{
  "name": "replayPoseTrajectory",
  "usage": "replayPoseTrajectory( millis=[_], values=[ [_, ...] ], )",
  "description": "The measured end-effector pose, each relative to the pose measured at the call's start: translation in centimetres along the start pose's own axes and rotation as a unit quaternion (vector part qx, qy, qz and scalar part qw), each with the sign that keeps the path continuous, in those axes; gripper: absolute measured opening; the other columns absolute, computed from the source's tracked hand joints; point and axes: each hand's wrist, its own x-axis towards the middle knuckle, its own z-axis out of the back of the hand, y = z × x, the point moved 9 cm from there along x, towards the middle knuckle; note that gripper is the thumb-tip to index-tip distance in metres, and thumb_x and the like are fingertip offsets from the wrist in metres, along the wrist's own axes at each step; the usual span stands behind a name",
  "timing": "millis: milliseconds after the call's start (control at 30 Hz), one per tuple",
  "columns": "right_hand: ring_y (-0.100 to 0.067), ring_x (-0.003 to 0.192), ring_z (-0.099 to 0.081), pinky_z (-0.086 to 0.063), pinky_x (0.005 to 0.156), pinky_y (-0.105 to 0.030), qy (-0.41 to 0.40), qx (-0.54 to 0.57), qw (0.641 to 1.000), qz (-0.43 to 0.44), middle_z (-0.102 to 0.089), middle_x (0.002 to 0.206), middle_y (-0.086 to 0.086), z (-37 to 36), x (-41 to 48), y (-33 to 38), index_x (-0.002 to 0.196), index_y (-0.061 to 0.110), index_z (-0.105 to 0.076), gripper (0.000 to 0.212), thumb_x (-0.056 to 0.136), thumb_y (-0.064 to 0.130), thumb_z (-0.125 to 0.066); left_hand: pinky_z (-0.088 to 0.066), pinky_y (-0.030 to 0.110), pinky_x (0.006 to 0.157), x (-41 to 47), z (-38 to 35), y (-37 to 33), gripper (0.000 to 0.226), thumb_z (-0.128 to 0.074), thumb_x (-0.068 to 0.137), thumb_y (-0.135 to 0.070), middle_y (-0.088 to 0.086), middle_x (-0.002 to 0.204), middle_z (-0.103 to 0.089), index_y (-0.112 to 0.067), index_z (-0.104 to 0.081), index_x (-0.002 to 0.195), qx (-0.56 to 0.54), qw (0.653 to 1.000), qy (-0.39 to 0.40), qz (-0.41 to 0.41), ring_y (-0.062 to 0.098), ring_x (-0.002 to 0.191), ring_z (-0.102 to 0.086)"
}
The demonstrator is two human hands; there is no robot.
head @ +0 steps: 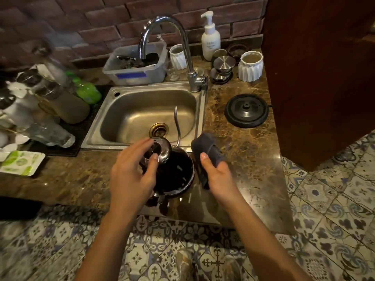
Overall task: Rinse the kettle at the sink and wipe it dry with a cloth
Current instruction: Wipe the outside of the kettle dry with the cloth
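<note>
Dark glossy metal fills the middle of my view: the kettle [174,173] sits on the marble tabletop [243,151] right at the front lip of the sink [142,110], its thin gooseneck spout [176,124] reaching up over the basin. My left hand [132,179] is over the top, fingers [151,163] spread and curled around the shiny lid [160,149], thumb pressed against its rim, so it looks to be gripping the lid, though whether it is lifting or just steadying I cannot tell from here. My right hand [219,175] is closed around a dark cloth [207,153], bunched and held just beside the kettle's right flank, seemingly not touching it yet. The tap [168,37] shows no water running and the basin looks dry, so I judge we're at the wiping stage. Now the risks: the kettle stands near the tabletop's front edge, and a firm swipe from the right could slide it on that slick stone or tip it toward the floor. That slender spout could catch the cloth and bend or jerk the body round. A wet lid might slip out of the left fingers into the sink. The power base [246,110] sits well apart to the right, so drips should be kept off it.
</note>
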Motion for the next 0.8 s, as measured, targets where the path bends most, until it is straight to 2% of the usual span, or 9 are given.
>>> replayPoseTrajectory(
  millis=[67,133,233,300,367,500,567,667,800],
  values=[
    [-0.015,0.118,-0.069,-0.051,0.11,-0.048,0.009,-0.039,0.999,0.018,-0.077,0.119,0.002,-1.3,0.3,0.0,0.118,0.037,-0.069,0.033,0.093,0.054,-0.056,-0.048,0.044,0.107,-0.6,-0.5,0.3,0.038,-0.072,0.09,-0.016,0.0,0.134,-0.066,-0.015,-0.069,0.128,0.012,1.0,0.002,0.0,0.017,0.127,-0.059],
    [-0.016,0.112,-0.07,-0.052,0.105,-0.05,0.016,-0.083,0.996,0.042,-0.076,0.115,-0.002,-2.4,0.5,0.1,0.113,0.039,-0.069,0.032,0.093,0.058,-0.053,-0.045,0.036,0.109,-1.2,-0.9,0.5,0.039,-0.072,0.09,-0.014,0.0,0.138,-0.063,-0.013,-0.068,0.129,0.023,1.0,0.001,-0.004,0.016,0.129,-0.057],
    [-0.02,0.102,-0.068,-0.054,0.097,-0.048,0.037,-0.147,0.985,0.078,-0.073,0.11,-0.014,-3.9,0.7,0.5,0.117,0.026,-0.068,0.029,0.105,0.046,-0.05,-0.045,0.031,0.11,-1.7,-1.3,0.6,0.044,-0.07,0.091,-0.012,0.001,0.143,-0.059,-0.01,-0.064,0.134,0.03,0.999,0.0,-0.022,0.015,0.133,-0.055],
    [-0.018,0.107,-0.067,-0.052,0.097,-0.042,0.067,-0.181,0.977,0.091,-0.072,0.114,-0.01,-4.8,0.6,0.5,0.128,0.02,-0.065,0.036,0.107,0.042,-0.047,-0.045,0.026,0.11,-1.7,-1.4,0.8,0.045,-0.07,0.091,-0.011,0.001,0.145,-0.058,-0.009,-0.063,0.136,0.014,1.0,-0.002,-0.024,0.013,0.133,-0.055],
    [-0.016,0.123,-0.062,-0.051,0.104,-0.041,0.093,-0.205,0.969,0.104,-0.068,0.129,-0.003,-5.6,0.5,0.1,0.14,0.021,-0.06,0.047,0.106,0.049,-0.044,-0.046,0.023,0.107,-1.4,-1.5,1.1,0.043,-0.07,0.091,-0.013,0.003,0.145,-0.058,-0.01,-0.065,0.134,0.012,1.0,-0.005,-0.027,0.013,0.13,-0.057],
    [-0.015,0.152,-0.033,-0.031,0.124,-0.044,0.125,-0.252,0.953,0.111,-0.044,0.161,0.004,-6.5,-0.1,-1.3,0.157,0.032,-0.039,0.084,0.092,0.082,-0.025,-0.047,0.026,0.103,-0.9,-1.9,1.8,0.037,-0.07,0.093,-0.014,0.001,0.141,-0.061,-0.014,-0.068,0.13,0.029,0.999,-0.013,-0.036,0.016,0.125,-0.061],
    [-0.008,0.159,-0.01,-0.014,0.13,-0.041,0.136,-0.266,0.944,0.142,-0.023,0.172,0.007,-6.8,-0.7,-1.5,0.164,0.036,-0.021,0.086,0.091,0.083,-0.02,-0.047,0.024,0.101,-0.8,-2.0,2.1,0.036,-0.069,0.093,-0.016,0.0,0.14,-0.063,-0.015,-0.069,0.129,0.034,0.999,-0.021,-0.037,0.016,0.122,-0.062],
    [0.008,0.154,0.018,0.01,0.129,-0.03,0.154,-0.274,0.934,0.17,0.0,0.173,0.016,-7.3,-1.5,-1.8,0.158,0.047,-0.003,0.078,0.091,0.084,-0.014,-0.043,0.017,0.102,-0.9,-2.1,2.1,0.039,-0.065,0.091,-0.02,0.0,0.139,-0.062,-0.015,-0.068,0.13,0.033,0.998,-0.027,-0.04,0.013,0.123,-0.06],
    [-0.001,0.158,0.018,0.012,0.13,-0.036,0.16,-0.303,0.921,0.188,0.003,0.176,0.005,-7.7,-0.7,-1.8,0.166,0.029,-0.011,0.091,0.092,0.083,-0.014,-0.039,0.01,0.103,-0.8,-2.3,2.3,0.039,-0.065,0.09,-0.02,0.003,0.137,-0.063,-0.013,-0.068,0.129,0.023,0.998,-0.032,-0.043,0.013,0.123,-0.06]
  ],
)
